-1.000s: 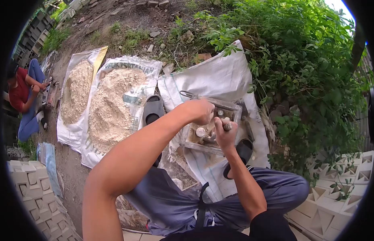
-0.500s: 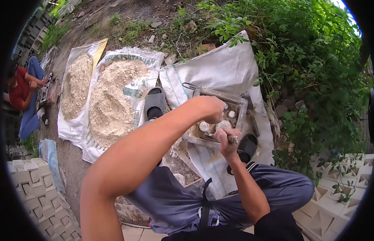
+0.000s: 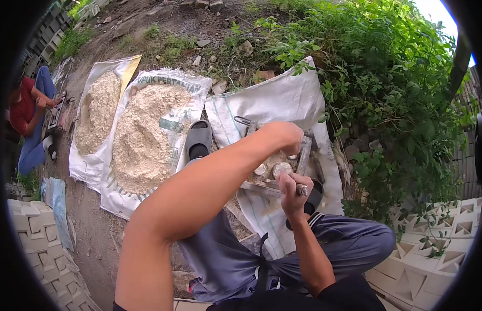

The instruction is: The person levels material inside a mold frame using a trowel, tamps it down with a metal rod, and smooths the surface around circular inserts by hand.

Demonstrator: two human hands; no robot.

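Observation:
My right hand (image 3: 293, 192) is closed round a short rod-like handle (image 3: 302, 190), whose end sticks out past the fist. Its other end is hidden. Over the far side of the dusty rectangular mould frame (image 3: 305, 155), my left hand (image 3: 290, 138) is curled closed, and whatever it grips is out of sight. Inside the frame, pale round knobs (image 3: 281, 169) stand among beige powder, close to my right hand. A metal loop (image 3: 243, 120) juts from the frame's far left corner. My left forearm covers much of the frame.
The frame lies on a white woven sack (image 3: 267, 106). To the left, two more sacks carry heaps of beige powder (image 3: 142, 140). My sandalled feet flank the frame. Another person (image 3: 31, 114) sits at far left. Shrubs (image 3: 391, 103) grow on the right; patterned blocks (image 3: 432, 238) are stacked lower right.
My left hand has moved a little to the right over the frame. My right hand has come slightly lower, still round the handle. The view has shifted slightly.

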